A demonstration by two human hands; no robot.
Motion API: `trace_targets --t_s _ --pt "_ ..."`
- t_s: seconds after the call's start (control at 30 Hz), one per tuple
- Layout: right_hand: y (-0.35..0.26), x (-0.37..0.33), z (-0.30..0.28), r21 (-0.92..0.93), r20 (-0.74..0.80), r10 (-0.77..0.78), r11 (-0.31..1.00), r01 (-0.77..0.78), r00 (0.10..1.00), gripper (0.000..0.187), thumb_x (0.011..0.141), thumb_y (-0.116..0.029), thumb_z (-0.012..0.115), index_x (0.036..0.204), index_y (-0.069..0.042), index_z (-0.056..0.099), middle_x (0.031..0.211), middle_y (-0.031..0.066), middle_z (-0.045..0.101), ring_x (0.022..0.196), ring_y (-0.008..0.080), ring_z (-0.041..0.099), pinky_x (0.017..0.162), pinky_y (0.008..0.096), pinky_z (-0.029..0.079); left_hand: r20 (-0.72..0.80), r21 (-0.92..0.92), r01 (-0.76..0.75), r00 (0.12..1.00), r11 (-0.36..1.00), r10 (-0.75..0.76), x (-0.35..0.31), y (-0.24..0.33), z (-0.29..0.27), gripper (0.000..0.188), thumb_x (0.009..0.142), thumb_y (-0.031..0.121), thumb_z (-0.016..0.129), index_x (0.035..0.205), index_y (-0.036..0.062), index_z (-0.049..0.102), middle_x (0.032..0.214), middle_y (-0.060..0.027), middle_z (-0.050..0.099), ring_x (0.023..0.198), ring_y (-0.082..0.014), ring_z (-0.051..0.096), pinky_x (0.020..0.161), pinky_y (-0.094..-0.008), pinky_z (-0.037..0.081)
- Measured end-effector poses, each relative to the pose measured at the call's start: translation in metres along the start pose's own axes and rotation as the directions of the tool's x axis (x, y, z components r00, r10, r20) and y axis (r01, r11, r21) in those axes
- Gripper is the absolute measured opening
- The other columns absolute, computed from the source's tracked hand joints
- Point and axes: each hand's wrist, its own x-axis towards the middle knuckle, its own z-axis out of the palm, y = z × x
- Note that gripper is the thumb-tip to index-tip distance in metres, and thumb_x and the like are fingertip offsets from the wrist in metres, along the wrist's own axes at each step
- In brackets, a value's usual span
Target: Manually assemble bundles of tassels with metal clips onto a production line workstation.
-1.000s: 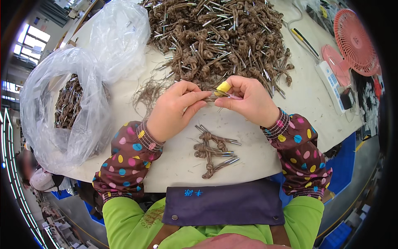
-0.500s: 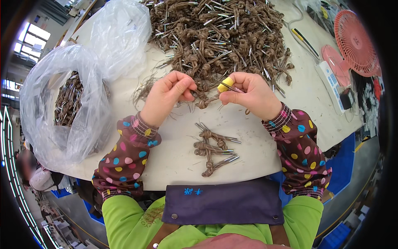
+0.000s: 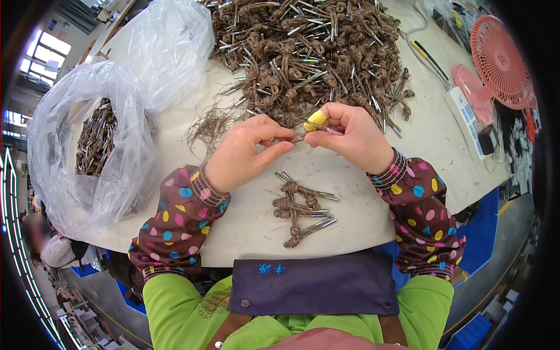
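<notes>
My left hand (image 3: pixel 248 149) is closed, thumb and fingers pinched at the end of a brown knotted cord (image 3: pixel 298 138), which the fingers mostly hide. Facing it, my right hand (image 3: pixel 357 139) wears a yellow finger cover (image 3: pixel 315 121) on one finger. It grips a thin, dark metal tool (image 3: pixel 324 128) whose tip points toward the cord; its exact kind is hard to make out. Below the hands lie several knotted brown cords with metal tips (image 3: pixel 294 205). A big heap of the same cords (image 3: pixel 315 52) lies just beyond my fingers.
Loose brown thread trimmings (image 3: pixel 210 127) lie left of the heap. A clear plastic bag (image 3: pixel 55 157) with more cords stands at the left, another clear bag (image 3: pixel 169 52) behind it. To the right are a white power strip (image 3: pixel 465 119), a pink fan (image 3: pixel 500 58) and a pen (image 3: pixel 430 60).
My left hand has moved right, up close to the right hand, and its fingers have straightened toward the cord. The right hand has barely shifted.
</notes>
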Motion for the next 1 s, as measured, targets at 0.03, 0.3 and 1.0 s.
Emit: trace_targets --t_s 0.03,0.3,1.0 --pt "0.001 0.000 0.001 0.000 0.000 -0.001 1.000 0.001 1.000 0.021 0.079 -0.013 0.072 0.090 0.001 0.061 0.078 0.0007 0.063 0.069 0.0036 0.055 0.061 0.0186 0.044 0.000 0.001 0.000 1.000 1.000 0.000 0.000 -0.001 0.002 0.019 0.080 0.011 0.068 0.097 0.0052 0.068 0.089 -0.0079 0.062 0.074 -0.0174 0.058 0.068 -0.0279 0.047" --pt "0.005 0.000 0.004 0.239 -0.011 -0.001 0.971 0.004 1.000 0.020 0.081 -0.010 0.069 0.095 0.001 0.061 0.081 0.0028 0.065 0.074 0.0060 0.060 0.069 0.0196 0.047 -0.098 0.025 -0.165 0.981 0.986 0.167 0.002 -0.004 0.002 0.005 0.080 0.001 0.065 0.085 0.0002 0.066 0.088 -0.0094 0.064 0.076 -0.0165 0.061 0.068 -0.0267 0.048" --pt "-0.002 -0.003 0.003 -0.222 -0.134 -0.309 0.935 0.275 0.942 0.049 0.073 -0.017 0.077 0.114 -0.004 0.053 0.088 0.0006 0.059 0.056 0.0050 0.041 0.053 0.0205 0.040 0.260 -0.816 0.190 0.964 0.546 0.054 -0.001 -0.021 0.016 0.012 0.096 0.014 0.047 0.097 0.0032 0.052 0.095 -0.0085 0.065 0.086 -0.0115 0.062 0.070 -0.0239 0.052"
